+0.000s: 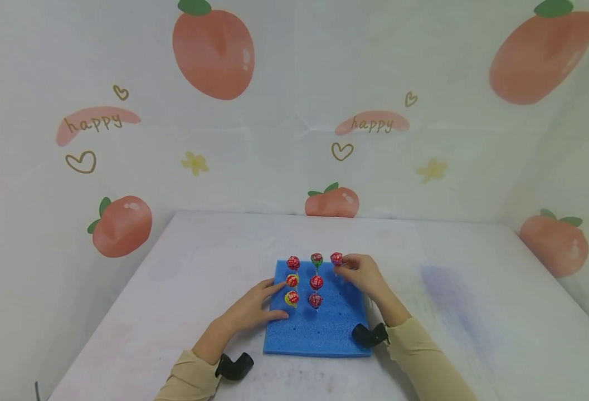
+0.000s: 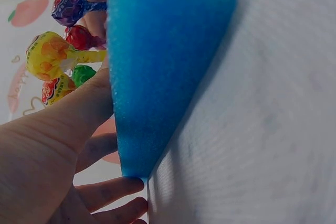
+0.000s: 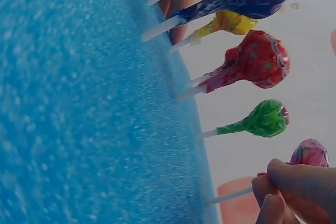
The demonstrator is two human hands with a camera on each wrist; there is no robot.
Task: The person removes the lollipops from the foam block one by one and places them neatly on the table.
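On blue foam block (image 1: 324, 328): right grip (image 1: 361, 274) pinches lollipop (image 1: 336, 258); left hand (image 1: 254, 306) flat; wall "happy".

Setting: a staged tabletop booth, not a lived-in room. A white table (image 1: 475, 312) is enclosed on three sides by white backdrop panels (image 1: 294, 139) rising directly from its far and side edges. The panels carry printed peach motifs (image 1: 213, 53), hearts, small yellow flowers and "happy" lettering (image 1: 93, 122). On the table near its front edge, a blue foam block (image 1: 319, 328) holds upright lollipops (image 1: 316, 282). Lighting even, no furniture or windows visible beyond the panels.
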